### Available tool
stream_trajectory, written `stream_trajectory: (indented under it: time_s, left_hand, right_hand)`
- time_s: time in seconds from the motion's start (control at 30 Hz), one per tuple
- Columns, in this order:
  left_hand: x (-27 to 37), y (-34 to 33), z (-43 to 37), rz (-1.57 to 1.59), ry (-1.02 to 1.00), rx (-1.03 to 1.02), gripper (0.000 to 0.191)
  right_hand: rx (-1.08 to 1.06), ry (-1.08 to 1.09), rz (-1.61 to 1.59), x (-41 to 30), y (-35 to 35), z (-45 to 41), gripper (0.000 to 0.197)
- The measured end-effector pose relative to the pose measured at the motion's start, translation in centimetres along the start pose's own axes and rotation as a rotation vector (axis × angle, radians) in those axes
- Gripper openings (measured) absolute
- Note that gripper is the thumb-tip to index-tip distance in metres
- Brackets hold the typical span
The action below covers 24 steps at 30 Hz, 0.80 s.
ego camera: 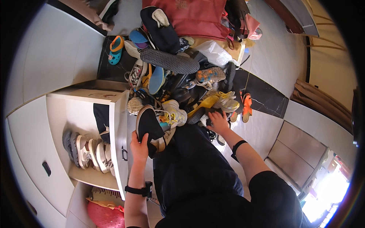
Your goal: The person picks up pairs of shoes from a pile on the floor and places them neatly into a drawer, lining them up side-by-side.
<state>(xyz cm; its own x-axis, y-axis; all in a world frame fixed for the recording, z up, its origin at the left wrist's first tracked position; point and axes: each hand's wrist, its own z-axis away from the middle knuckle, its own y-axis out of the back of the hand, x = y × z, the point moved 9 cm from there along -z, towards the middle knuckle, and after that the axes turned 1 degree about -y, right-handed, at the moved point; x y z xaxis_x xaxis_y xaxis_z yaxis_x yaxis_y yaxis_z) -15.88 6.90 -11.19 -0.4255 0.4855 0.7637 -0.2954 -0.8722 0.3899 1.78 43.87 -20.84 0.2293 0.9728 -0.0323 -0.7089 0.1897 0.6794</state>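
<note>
My left hand [140, 146] grips a black slip-on shoe [148, 124] with a pale sole edge, at the near side of a large heap of mixed footwear. My right hand [219, 122] reaches into the heap's right edge, fingers spread over dark and white shoes; whether it holds one cannot be told. Just above it sits a white-and-yellow sneaker [227, 102]. Between my hands lies a white sneaker with yellow laces [175, 112]. Farther up are a grey textured sole [171, 61], a blue insole [156, 80] and an upturned brown-and-orange sole [210, 74].
An open white cabinet [114, 142] at left holds several shoes [97, 154]. A pink perforated ball-like item [105, 213] lies below. A red bag [191, 20] and a white plastic bag [215, 52] border the heap's far side. A teal-and-orange clog [115, 51] and orange sandals [246, 107] lie on the floor.
</note>
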Motion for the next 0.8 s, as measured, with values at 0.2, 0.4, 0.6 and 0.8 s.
stream_trajectory:
  time_s: [0.2, 0.4, 0.6, 0.8]
  left_hand:
    - [0.6, -2.3, 0.3, 0.008, -0.015, -0.089, 0.028]
    - [-0.5, -1.9, 0.6, -0.015, 0.019, -0.066, 0.027]
    - [-0.8, -2.4, -0.2, 0.107, 0.026, -0.038, 0.025]
    - [-1.4, -1.9, -0.8, 0.155, 0.013, -0.026, 0.024]
  right_hand:
    - [0.065, -0.079, -0.206, 3.3, 0.5, 1.8, 0.064]
    - [0.253, -0.591, -0.579, 11.9, 2.0, 1.6, 0.039]
    - [0.593, -0.961, -0.846, 25.5, -0.5, 1.6, 0.086]
    - [0.187, -0.822, -0.791, 19.7, -3.0, -0.6, 0.112]
